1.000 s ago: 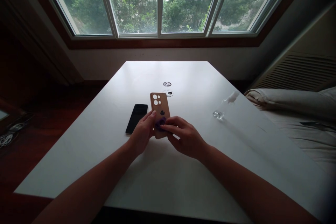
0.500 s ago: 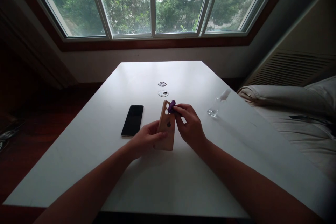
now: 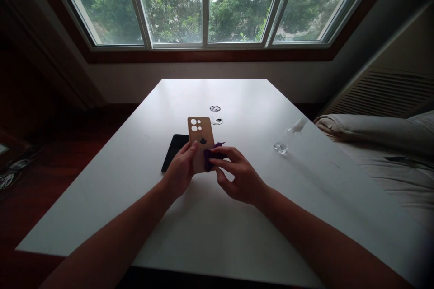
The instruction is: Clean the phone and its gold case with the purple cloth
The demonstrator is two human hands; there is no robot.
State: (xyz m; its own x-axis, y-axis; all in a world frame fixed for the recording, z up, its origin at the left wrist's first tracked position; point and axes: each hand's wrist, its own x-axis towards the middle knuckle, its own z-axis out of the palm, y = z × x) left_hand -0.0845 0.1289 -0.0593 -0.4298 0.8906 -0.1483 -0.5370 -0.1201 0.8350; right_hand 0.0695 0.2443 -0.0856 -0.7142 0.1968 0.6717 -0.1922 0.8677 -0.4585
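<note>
My left hand [image 3: 179, 169] grips an orange-tan phone case [image 3: 199, 133] by its lower left edge, thumb on the outer face. The case stands nearly upright above the table, its camera cutouts at the top left and a dark leaf print in the middle. A crumpled purple cloth [image 3: 212, 157] is pinched in the fingers of my right hand [image 3: 239, 174] and lies against the lower right of the case. Behind my left hand and the case, a black phone [image 3: 173, 149] rests on the table, partly covered from view.
Two small round stickers or discs lie beyond the case on the white table [image 3: 135, 216]; the farther disc [image 3: 214, 108] has a dark pattern. A clear bottle [image 3: 286, 140] lies or stands to the right. Bedding [image 3: 359, 131] borders the table's right side, below a window.
The case has turned to face me more squarely and moved up and left, now overlapping the phone. The cloth in my right hand has gone from the camera cutouts down to the lower right.
</note>
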